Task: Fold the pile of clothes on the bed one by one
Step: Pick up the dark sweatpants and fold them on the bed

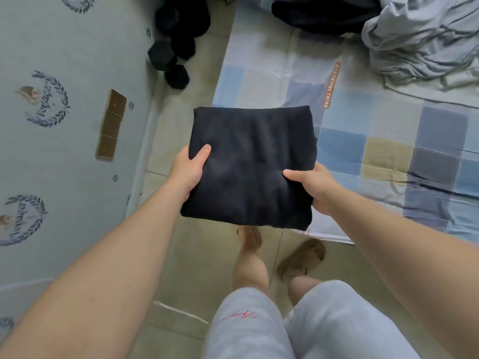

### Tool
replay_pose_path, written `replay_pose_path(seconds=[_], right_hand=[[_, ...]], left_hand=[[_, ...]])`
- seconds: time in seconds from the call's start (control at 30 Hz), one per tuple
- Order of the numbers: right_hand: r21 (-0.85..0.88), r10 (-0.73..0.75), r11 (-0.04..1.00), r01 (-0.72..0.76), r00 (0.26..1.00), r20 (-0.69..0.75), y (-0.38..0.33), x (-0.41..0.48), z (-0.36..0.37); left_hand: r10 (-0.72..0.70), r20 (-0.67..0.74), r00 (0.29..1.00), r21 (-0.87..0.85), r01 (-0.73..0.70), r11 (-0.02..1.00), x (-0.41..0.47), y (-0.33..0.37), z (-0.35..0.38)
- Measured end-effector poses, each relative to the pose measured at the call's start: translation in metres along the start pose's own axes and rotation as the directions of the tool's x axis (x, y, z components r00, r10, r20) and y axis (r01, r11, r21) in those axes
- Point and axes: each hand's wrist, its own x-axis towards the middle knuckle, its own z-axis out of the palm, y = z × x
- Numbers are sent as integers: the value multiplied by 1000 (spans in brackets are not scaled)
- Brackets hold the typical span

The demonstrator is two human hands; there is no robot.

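the left hand point(190, 168) grips the left edge of a folded dark garment point(251, 167), thumb lying on top and the other fingers hidden underneath. the right hand point(313, 186) holds the opposite edge the same way, thumb pressed onto the cloth, fingers tucked below. the garment is a neat, roughly square stack, held flat between both hands over the near corner of the bed point(363, 130), with its left part above the tiled floor point(181, 255); whether it touches the mattress i cannot tell. the bed wears a checked sheet in blue, grey and tan. further back on it lie a crumpled grey heap of clothes point(425, 40) and, beside that, a dark heap point(321, 14). on the floor past the bed's corner sit black dumbbells point(168, 60). below the garment are the person's bare legs, grey shorts point(285, 327) and a tan slipper point(303, 257).
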Motion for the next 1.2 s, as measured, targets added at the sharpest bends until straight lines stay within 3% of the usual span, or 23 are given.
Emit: replay_pose_path(seconds=[0.27, 0.33, 0.4, 0.47, 0.53, 0.57, 0.63, 0.7, 0.8, 1.0, 1.07, 1.2], right_hand=[[-38, 38, 998, -41, 997, -69, 40, 86, 36], [-111, 26, 993, -35, 996, -88, 47, 88, 36], [-335, -109, 941, 34, 973, -206, 47, 79, 37], [-716, -423, 683, 146, 877, -225, 46, 62, 41], [-902, -664, 324, 285, 748, -2, 43, 51, 52], [-929, -690, 186, 320, 716, 108, 44, 54, 57], [-953, -629, 25, 301, 746, 220, 45, 71, 68], [-967, -562, -49, 250, 794, 234, 49, 95, 73], [-968, -554, -76, 238, 797, 239, 60, 135, 77], [-962, -561, -75, 262, 787, 258, 89, 182, 85], [-959, -516, -64, 277, 813, 269, 88, 186, 84], [-964, -339, -46, 260, 904, 260, 57, 173, 79]], left_hand=[[143, -27, 989, 285, -129, 950, 104, -33, -9], [161, -43, 986, 341, -137, 930, 105, -40, -3], [333, -125, 935, 528, -222, 820, 93, -42, 3], [621, -81, 780, 746, -366, 557, 75, -41, 10], [746, 131, 653, 791, -522, 318, 68, -40, 20], [737, 239, 632, 794, -564, 227, 69, -39, 25], [620, 374, 690, 825, -552, 118, 86, -45, 33], [503, 418, 757, 855, -514, 63, 109, -52, 37], [494, 433, 754, 852, -521, 49, 145, -69, 42], [627, 436, 646, 818, -574, 23, 184, -108, 47], [601, 440, 668, 831, -556, 10, 186, -108, 50], [454, 438, 776, 873, -487, -11, 174, -84, 53]])
